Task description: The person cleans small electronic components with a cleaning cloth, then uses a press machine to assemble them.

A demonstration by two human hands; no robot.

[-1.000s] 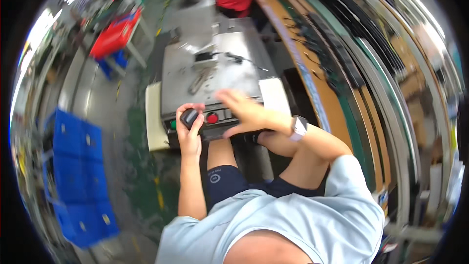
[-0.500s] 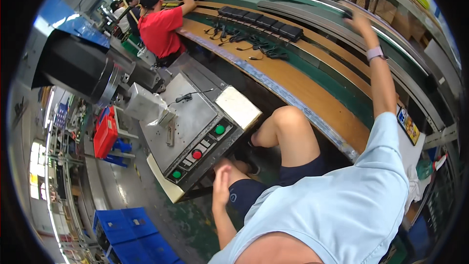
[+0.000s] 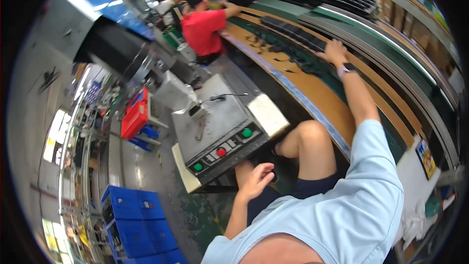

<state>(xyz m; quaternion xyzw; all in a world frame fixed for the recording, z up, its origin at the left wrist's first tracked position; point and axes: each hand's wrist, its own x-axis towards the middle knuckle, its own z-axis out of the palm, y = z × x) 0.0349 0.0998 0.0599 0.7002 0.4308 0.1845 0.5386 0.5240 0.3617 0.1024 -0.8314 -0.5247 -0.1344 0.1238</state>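
My right hand (image 3: 335, 52) reaches across the bench to the near end of a row of black power adapters (image 3: 288, 30). Its thumb and fingers close around the end adapter, partly hiding it. Dark cables (image 3: 293, 58) trail from the row over the wooden edge of the bench. Above my thigh hovers my left hand (image 3: 258, 182), fingers loosely bent and apart, holding nothing. It is nearest to a grey press machine (image 3: 215, 127) with two green buttons and a red one. A short black cable (image 3: 218, 98) lies on the machine's top plate.
A person in a red shirt (image 3: 202, 32) works farther along the bench (image 3: 317, 93). Blue crates (image 3: 132, 203) stand lower left. Behind the machine is a red bin (image 3: 134, 120). A metal rail (image 3: 381, 44) runs along the bench's far side. A phone (image 3: 426, 159) lies at right.
My right hand has come back from the far rail, where it held something dark, to the adapter row. My left hand has turned and lifted slightly. The whole view has shifted.
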